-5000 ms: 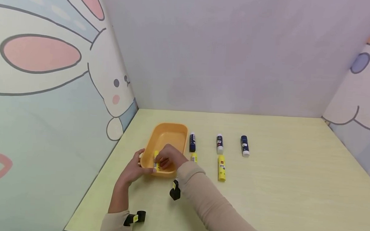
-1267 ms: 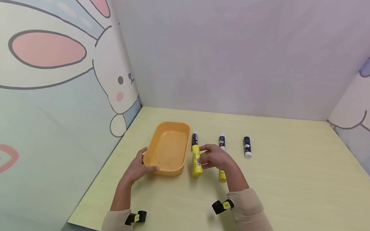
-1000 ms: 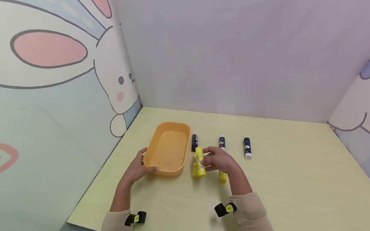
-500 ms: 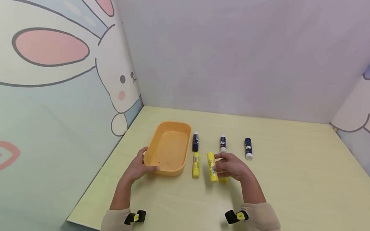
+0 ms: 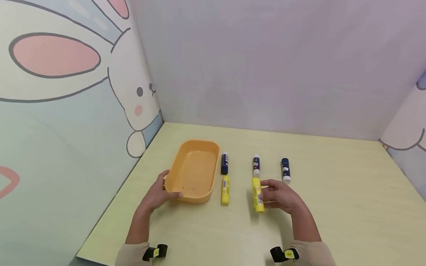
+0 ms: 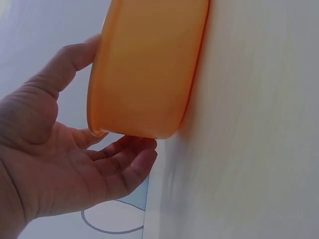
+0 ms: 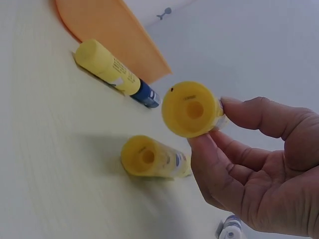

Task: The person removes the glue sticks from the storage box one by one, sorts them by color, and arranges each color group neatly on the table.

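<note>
My left hand (image 5: 160, 192) grips the near left corner of an orange plastic tray (image 5: 182, 155), thumb at the rim and fingers against its outer side. My right hand (image 5: 280, 195) pinches a yellow glue stick (image 5: 257, 194) between thumb and fingers. In the right wrist view this held glue stick (image 7: 191, 110) shows its round end, raised over a second yellow glue stick (image 7: 149, 158) lying on the table. That lower one is mostly hidden behind the held one in the head view. Another yellow glue stick (image 5: 225, 191) lies right of the tray.
Three dark blue glue sticks lie in a row farther back: one glue stick (image 5: 225, 163) beside the tray, a middle one (image 5: 256, 166) and a right one (image 5: 285, 170). Walls with painted animals border the pale yellow table (image 5: 337, 192) on both sides.
Five seconds ago my right hand was inside the tray at a yellow glue stick. It has since lifted that glue stick out and carried it right, past the first yellow one. The left hand stays put.
</note>
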Motion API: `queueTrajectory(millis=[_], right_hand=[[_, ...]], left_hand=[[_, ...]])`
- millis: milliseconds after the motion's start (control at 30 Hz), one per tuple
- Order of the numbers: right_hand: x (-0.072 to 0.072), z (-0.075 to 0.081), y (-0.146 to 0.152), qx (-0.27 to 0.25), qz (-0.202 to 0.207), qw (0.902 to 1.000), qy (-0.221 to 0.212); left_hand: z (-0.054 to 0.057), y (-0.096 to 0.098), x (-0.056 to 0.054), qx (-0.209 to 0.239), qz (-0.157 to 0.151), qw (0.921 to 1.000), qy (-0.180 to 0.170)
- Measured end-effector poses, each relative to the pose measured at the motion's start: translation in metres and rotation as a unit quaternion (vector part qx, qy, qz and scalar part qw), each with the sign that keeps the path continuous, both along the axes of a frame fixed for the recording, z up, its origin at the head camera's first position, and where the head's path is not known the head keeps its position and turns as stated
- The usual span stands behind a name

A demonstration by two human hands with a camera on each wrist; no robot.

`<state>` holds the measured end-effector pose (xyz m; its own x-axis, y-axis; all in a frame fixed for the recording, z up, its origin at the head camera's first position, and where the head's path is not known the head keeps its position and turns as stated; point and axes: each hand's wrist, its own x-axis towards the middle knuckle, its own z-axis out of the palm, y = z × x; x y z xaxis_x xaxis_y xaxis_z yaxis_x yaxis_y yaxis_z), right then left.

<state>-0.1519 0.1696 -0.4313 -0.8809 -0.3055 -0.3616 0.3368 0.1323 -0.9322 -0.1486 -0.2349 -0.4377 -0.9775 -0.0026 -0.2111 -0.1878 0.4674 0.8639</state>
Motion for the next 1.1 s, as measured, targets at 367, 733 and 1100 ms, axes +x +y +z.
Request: queueTrajectory(millis=[367,733,1100], right_hand=[[0.008,-0.008,0.03,0.02,-0.042,0.9989,-0.01],[0.016,-0.019,0.062,0.043,-0.077,0.9958,-0.023],[0.022,-0.02,0.079,0.075,-0.106,0.9911,-0.026]], left_hand=[[0.0,0.0,0.001,0.0,0.0,1.0,0.004],[-0.002,0.0,0.003,-0.002,0.0,1.0,0.002],[-0.005,-0.003,0.003,-0.007,-0.006,1.0,0.001]])
